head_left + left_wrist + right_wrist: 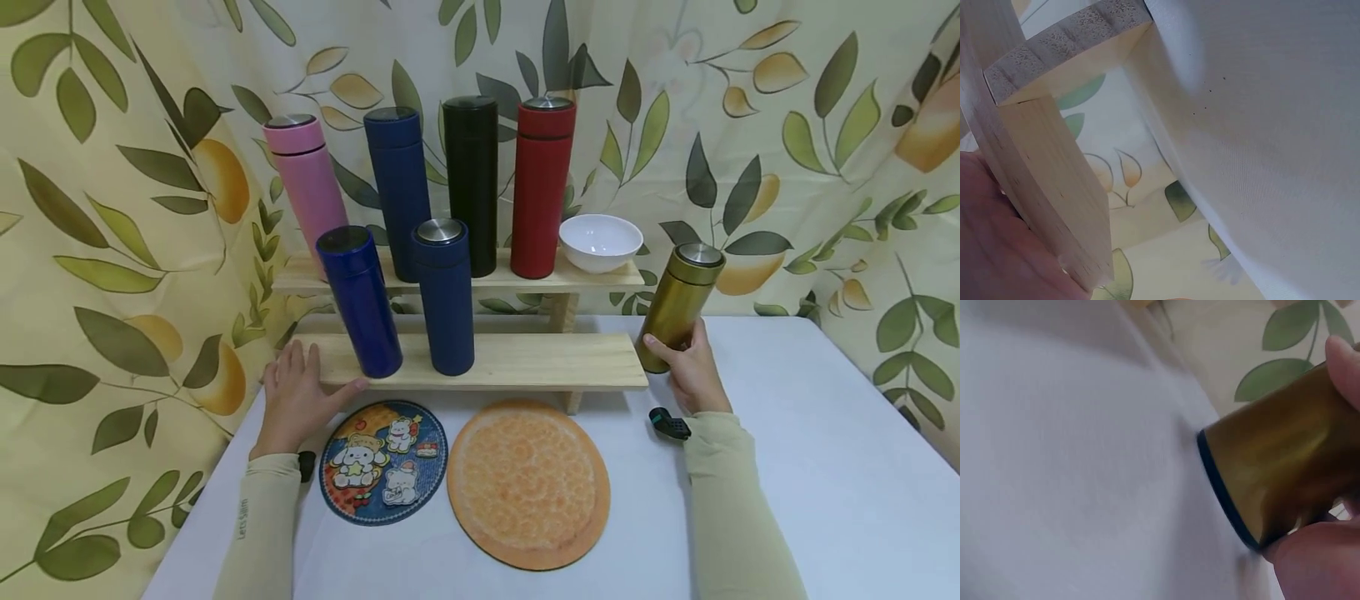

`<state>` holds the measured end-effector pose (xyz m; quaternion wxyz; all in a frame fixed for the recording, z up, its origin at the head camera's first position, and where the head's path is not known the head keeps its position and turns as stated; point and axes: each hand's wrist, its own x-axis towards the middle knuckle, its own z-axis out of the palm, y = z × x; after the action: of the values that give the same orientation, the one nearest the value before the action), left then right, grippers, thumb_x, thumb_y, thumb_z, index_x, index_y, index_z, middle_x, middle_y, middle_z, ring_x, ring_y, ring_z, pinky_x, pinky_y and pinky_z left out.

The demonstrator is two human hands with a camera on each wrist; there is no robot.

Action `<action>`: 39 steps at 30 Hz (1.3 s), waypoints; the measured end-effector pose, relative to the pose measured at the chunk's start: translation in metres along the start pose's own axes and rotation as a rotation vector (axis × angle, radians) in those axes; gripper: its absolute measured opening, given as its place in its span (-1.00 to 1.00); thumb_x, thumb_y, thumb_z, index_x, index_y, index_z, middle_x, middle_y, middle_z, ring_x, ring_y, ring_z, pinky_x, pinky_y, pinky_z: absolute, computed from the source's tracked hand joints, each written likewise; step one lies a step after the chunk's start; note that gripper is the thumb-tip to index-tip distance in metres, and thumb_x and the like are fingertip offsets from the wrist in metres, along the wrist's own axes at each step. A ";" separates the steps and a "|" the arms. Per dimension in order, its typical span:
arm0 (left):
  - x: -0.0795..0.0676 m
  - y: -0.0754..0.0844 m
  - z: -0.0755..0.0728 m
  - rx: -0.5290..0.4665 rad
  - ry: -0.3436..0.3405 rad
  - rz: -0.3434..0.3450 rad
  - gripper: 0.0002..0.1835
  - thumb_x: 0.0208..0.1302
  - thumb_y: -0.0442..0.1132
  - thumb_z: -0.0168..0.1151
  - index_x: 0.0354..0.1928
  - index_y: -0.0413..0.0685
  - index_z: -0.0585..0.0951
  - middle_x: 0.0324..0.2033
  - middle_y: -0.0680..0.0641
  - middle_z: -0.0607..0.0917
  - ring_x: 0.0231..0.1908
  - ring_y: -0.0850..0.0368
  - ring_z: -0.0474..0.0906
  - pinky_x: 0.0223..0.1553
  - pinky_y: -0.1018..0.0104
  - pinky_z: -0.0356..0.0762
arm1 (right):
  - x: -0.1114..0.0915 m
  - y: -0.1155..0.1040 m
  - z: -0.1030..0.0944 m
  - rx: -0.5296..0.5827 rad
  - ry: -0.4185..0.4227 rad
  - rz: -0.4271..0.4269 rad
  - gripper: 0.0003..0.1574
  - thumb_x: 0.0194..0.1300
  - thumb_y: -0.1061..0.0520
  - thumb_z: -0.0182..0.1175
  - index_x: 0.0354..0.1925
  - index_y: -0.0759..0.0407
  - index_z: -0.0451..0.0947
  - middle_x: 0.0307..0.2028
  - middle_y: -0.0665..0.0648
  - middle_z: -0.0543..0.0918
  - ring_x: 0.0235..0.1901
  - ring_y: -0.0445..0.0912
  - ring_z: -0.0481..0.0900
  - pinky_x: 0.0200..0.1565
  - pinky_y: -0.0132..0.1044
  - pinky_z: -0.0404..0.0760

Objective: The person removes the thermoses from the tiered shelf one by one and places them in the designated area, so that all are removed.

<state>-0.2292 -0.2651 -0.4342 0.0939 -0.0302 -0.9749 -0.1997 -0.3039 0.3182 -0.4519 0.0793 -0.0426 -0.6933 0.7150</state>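
Note:
My right hand grips a gold thermos bottle low on its body, beside the right end of the lower shelf. In the right wrist view, the dark-rimmed base of the bottle shows close over the white cloth. My left hand rests on the left end of the wooden two-tier shelf, thumb stretched along the front edge. A glossy blue bottle and a matte navy bottle stand on the lower tier. The left wrist view shows the shelf's wooden end against the hand.
The upper tier bears a pink bottle, a navy bottle, a black bottle, a red bottle and a white bowl. In front lie a cartoon-printed round mat and an orange round mat. Behind hangs a leaf-patterned curtain.

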 end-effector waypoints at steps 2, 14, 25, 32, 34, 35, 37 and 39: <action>0.000 0.000 0.002 0.006 0.000 0.004 0.31 0.33 0.53 0.22 0.61 -0.54 0.09 0.60 -0.59 -0.08 0.60 -0.52 -0.18 0.51 -0.42 -0.33 | 0.001 0.001 -0.004 -0.030 -0.022 -0.007 0.15 0.50 0.36 0.29 0.71 -0.18 -0.13 0.56 0.21 0.05 0.54 0.13 0.04 0.59 0.08 -0.08; -0.002 0.002 0.000 -0.003 -0.011 0.007 0.31 0.34 0.51 0.23 0.59 -0.57 0.09 0.60 -0.60 -0.08 0.60 -0.53 -0.19 0.50 -0.43 -0.36 | 0.019 -0.011 -0.017 -0.283 -0.149 0.054 0.21 0.59 0.17 0.25 0.69 0.14 -0.46 0.64 0.49 -0.14 0.59 0.38 -0.06 0.56 0.26 -0.05; -0.002 0.003 0.000 -0.018 -0.021 -0.002 0.32 0.34 0.50 0.23 0.59 -0.58 0.07 0.60 -0.61 -0.10 0.59 -0.55 -0.20 0.50 -0.43 -0.38 | 0.027 -0.018 -0.011 -0.335 -0.134 0.088 0.21 0.58 0.15 0.25 0.68 0.26 -0.43 0.64 0.53 -0.12 0.60 0.39 -0.03 0.55 0.25 0.01; -0.001 0.001 0.003 -0.019 -0.005 0.006 0.31 0.34 0.49 0.24 0.59 -0.59 0.07 0.59 -0.62 -0.08 0.58 -0.56 -0.18 0.49 -0.45 -0.35 | 0.025 -0.030 -0.006 -0.371 -0.118 0.166 0.20 0.60 0.04 0.23 0.68 0.43 -0.38 0.65 0.52 -0.12 0.61 0.35 0.00 0.56 0.19 0.05; -0.001 0.002 0.003 -0.021 0.002 0.010 0.31 0.34 0.49 0.25 0.59 -0.59 0.07 0.59 -0.62 -0.08 0.58 -0.57 -0.18 0.49 -0.45 -0.35 | 0.023 -0.034 -0.004 -0.351 -0.110 0.179 0.22 0.61 0.03 0.22 0.68 0.42 -0.41 0.66 0.50 -0.15 0.61 0.34 -0.01 0.56 0.18 0.05; -0.001 0.002 0.003 -0.022 0.005 0.012 0.31 0.34 0.49 0.25 0.59 -0.59 0.07 0.59 -0.62 -0.07 0.58 -0.57 -0.18 0.49 -0.45 -0.35 | 0.021 -0.036 -0.003 -0.336 -0.103 0.181 0.23 0.60 0.03 0.22 0.68 0.41 -0.43 0.66 0.49 -0.16 0.62 0.34 -0.02 0.56 0.17 0.05; -0.001 0.002 0.002 -0.022 0.009 0.012 0.32 0.33 0.49 0.25 0.59 -0.59 0.07 0.59 -0.62 -0.07 0.58 -0.56 -0.18 0.49 -0.45 -0.36 | 0.018 -0.040 -0.002 -0.315 -0.082 0.178 0.26 0.60 0.02 0.22 0.68 0.37 -0.48 0.67 0.47 -0.21 0.63 0.33 -0.06 0.56 0.17 0.02; -0.001 0.003 0.002 -0.019 0.010 0.012 0.32 0.33 0.50 0.24 0.59 -0.58 0.07 0.59 -0.61 -0.07 0.59 -0.56 -0.18 0.49 -0.45 -0.36 | 0.015 -0.046 0.000 -0.286 -0.055 0.164 0.28 0.60 0.00 0.21 0.69 0.31 -0.52 0.68 0.44 -0.27 0.64 0.31 -0.12 0.57 0.18 -0.02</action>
<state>-0.2287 -0.2618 -0.4352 0.0997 -0.0362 -0.9723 -0.2085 -0.3156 0.3222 -0.4053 -0.0052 -0.0902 -0.7842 0.6139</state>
